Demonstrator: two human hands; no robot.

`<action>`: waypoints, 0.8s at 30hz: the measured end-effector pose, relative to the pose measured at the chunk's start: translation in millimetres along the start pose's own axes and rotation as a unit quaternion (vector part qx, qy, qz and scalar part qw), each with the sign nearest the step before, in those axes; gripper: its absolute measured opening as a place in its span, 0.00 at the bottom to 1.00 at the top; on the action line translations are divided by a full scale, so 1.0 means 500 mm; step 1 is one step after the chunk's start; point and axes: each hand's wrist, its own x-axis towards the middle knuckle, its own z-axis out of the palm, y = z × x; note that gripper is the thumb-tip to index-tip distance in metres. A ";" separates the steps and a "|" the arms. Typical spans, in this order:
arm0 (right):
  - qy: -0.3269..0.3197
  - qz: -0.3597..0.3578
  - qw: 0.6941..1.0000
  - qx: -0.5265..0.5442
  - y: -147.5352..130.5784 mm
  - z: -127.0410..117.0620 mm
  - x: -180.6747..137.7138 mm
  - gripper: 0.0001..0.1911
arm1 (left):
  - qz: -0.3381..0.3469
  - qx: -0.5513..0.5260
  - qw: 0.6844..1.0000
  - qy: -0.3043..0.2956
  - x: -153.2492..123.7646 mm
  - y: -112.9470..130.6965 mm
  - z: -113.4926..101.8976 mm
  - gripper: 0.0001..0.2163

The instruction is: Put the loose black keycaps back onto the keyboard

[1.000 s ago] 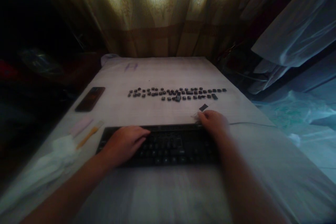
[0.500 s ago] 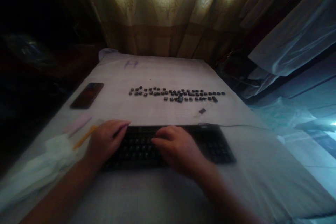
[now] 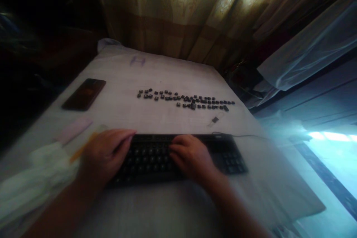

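Both hands on the black keyboard (image 3: 178,158), which sits on the white-covered table (image 3: 173,119) at 6 o'clock of the loose keycaps

Left hand (image 3: 104,156) grips the keyboard's left end: thumb along the top edge, fingers curled down over the left columns, half closed. Looks like bracing, but whether it clamps the case or only rests there I cannot tell

Right hand (image 3: 192,156) lies over the middle keys, fingers bent, tips down on the upper rows. Nothing visibly pinched; motion blur hides whether a cap sits under the fingertips

Loose keycaps (image 3: 185,99) are strung out in a rough double row at 12 o'clock of the keyboard, well apart from it. One stray cap (image 3: 215,119) lies alone at 1 o'clock, near the cable (image 3: 245,136) that leaves the keyboard's top right corner

Phone (image 3: 84,94) at 10 o'clock, face up, screen dark. Pink strip (image 3: 73,130) and yellow tool (image 3: 83,147) at 9 o'clock, just beside the left hand; crumpled white cloth (image 3: 41,167) past them at 8 o'clock. Curtains (image 3: 178,11) behind the table

Judgement: step in hand is keycap work on the keyboard's middle section, left hand steadying, right hand feeling for a key. Next move calls for a firm brace on the left end and a straight pull or press at one key, no sideways twist, so the stem under it isn't stressed
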 end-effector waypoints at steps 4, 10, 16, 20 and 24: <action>0.001 0.023 1.000 0.017 0.000 0.002 -0.002 0.07 | 0.003 -0.002 1.000 0.003 -0.001 -0.003 0.003 0.08; 0.017 0.025 0.999 0.039 0.003 0.014 -0.008 0.06 | 0.008 0.004 1.000 -0.003 -0.002 -0.004 0.006 0.08; -0.008 0.026 0.999 0.018 -0.007 -0.003 0.005 0.05 | -0.022 -0.002 1.000 0.013 -0.001 -0.021 -0.003 0.08; -0.067 0.021 0.997 -0.032 -0.014 -0.019 0.024 0.04 | -0.049 0.003 0.999 0.022 -0.001 -0.036 -0.006 0.08; -0.108 0.014 0.993 -0.052 -0.016 -0.027 0.038 0.06 | -0.041 0.002 0.999 0.025 0.000 -0.037 -0.004 0.08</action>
